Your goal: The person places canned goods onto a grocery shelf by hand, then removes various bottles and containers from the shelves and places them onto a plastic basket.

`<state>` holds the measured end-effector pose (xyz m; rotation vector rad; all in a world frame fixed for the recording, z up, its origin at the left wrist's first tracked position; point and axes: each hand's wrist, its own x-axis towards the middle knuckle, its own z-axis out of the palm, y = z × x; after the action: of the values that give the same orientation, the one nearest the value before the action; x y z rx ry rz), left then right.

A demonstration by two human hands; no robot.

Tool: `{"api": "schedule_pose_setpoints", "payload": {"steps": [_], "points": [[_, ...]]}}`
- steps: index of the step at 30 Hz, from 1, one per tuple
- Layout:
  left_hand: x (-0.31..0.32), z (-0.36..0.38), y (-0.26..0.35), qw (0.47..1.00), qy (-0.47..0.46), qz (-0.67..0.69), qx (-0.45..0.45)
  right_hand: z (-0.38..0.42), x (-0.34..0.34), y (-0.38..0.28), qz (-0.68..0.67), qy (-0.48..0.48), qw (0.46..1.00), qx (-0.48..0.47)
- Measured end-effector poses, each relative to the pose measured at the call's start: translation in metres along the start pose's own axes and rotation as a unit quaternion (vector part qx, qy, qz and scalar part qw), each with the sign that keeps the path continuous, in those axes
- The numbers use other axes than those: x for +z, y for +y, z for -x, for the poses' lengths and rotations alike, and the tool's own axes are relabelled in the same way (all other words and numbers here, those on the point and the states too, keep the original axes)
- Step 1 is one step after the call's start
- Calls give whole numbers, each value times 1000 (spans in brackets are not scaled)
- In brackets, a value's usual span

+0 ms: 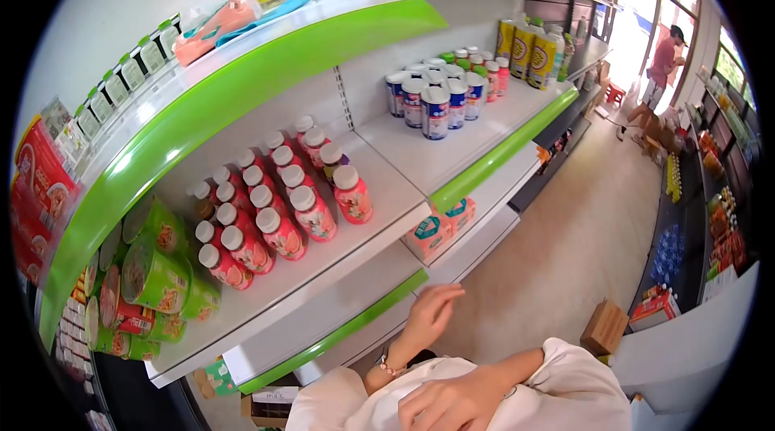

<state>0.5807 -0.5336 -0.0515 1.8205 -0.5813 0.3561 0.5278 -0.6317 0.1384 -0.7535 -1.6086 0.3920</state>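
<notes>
My left hand (pixel 434 314), with a bracelet at the wrist, is raised in front of the lower shelves. Its fingers are loosely bent and apart, and nothing is in it. Close to my body, my right hand (pixel 454 403) hangs palm down over my pale shirt, its fingers loosely spread and partly cut off by the frame's lower edge. I see no object in it. On the shelf (pixel 387 197) beyond my hands stand rows of pink bottles with white caps (pixel 280 233). Green and red instant noodle cups (pixel 153 274) are stacked to their left.
Blue-and-white cans (pixel 435 112) and yellow packages (pixel 521 52) stand farther along the shelf. Pink-and-green packs (pixel 440 229) sit one level lower. A cardboard box (pixel 605 328) is on the floor at right. Another person (pixel 663 68) is near the bright doorway.
</notes>
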Motion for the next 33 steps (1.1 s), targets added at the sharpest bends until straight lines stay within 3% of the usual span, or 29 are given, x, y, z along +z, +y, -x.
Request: {"api": "schedule_pose_setpoints", "payload": {"steps": [4,9,13,15,18,19,23,25,28,30,33], "points": [[-49,-37,0,974,200,-102,6,-9,-46,24,-37,-28,999,15],[-84,-59,-5,939,307,-156,-12,-7,-89,54,-85,13,996,7],[-88,-60,-18,933,295,-205,-21,-8,-128,68,109,190,964,152],[-84,-65,-23,928,306,-211,-35,2,-146,103,209,296,913,187],[-76,-84,-27,913,366,-176,-52,5,-179,145,316,378,851,183],[-76,-89,-28,903,376,-197,-62,10,-193,153,358,336,842,224],[-71,-103,-37,873,420,-211,-131,19,-220,197,265,308,885,227],[-67,-109,-34,865,430,-193,-170,30,-228,217,208,277,894,283],[-60,-117,-33,830,436,-284,-201,36,-237,223,196,250,888,332],[-49,-107,-43,828,454,-274,-180,39,-236,216,194,260,882,341],[-32,-102,-26,817,472,-303,-137,66,-234,214,74,229,930,278]]}}
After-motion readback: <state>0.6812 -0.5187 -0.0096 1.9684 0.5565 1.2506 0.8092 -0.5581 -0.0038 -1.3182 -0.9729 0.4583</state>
